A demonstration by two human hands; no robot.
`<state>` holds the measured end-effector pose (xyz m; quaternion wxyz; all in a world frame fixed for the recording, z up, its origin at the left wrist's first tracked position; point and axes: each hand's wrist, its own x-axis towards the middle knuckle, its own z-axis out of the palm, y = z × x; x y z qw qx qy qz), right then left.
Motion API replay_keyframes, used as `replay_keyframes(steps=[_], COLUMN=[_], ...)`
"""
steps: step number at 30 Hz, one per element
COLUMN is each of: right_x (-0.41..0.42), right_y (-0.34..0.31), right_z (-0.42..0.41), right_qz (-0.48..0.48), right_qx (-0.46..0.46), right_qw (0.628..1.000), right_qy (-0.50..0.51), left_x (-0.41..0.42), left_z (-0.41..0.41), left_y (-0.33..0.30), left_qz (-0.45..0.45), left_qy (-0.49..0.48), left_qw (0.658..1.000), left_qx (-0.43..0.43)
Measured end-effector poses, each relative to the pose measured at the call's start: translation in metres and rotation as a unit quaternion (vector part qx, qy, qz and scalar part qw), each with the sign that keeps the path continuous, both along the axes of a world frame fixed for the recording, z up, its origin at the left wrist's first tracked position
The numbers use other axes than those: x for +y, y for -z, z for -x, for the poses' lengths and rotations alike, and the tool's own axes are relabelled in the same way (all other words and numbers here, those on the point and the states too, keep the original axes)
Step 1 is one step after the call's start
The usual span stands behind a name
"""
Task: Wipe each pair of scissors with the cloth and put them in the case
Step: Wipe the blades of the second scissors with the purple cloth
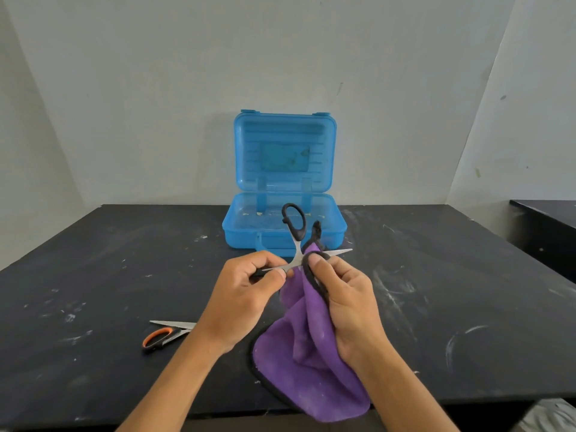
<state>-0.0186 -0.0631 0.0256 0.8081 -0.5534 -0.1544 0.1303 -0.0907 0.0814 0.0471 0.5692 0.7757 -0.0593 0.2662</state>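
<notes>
A pair of black-handled scissors [295, 224] is held spread open above the table, one handle loop pointing up and one blade tip pointing right. My left hand [246, 294] grips the scissors at their left end. My right hand [349, 302] holds a purple cloth [311, 369] with a dark trim and pinches it against the scissors near the pivot. The cloth hangs down to the table's front edge. A second pair, with orange and black handles [157, 337], lies on the table to the left of my left forearm. The blue plastic case [241, 240] stands open behind the hands, nothing large inside.
The case lid [285, 151] stands upright against the white wall. The black table [93, 275] is scuffed with white marks. Another dark surface [548, 219] sits at the right edge.
</notes>
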Motion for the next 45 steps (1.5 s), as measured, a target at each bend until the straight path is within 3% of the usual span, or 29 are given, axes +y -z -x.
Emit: replay_keyframes(steps=[26,43,45], right_x=[-0.021,-0.028,-0.034], right_y=[-0.01,-0.006,-0.004], right_z=[-0.013,-0.026,-0.033], right_qz=[-0.071,-0.021,-0.029], right_qx=[0.032,0.016,0.022], right_qw=[0.997,0.996,0.996], right_qy=[0.026,0.08,0.085], left_x=[0.002,0.006,0.009], left_z=[-0.005,-0.006,-0.004], left_y=[0.001,0.004,0.004], left_qz=[0.037,0.017,0.053], left_qy=[-0.003,-0.009,-0.009], left_qw=[0.999,0.999,0.998], left_qx=[0.024,0.026,0.026])
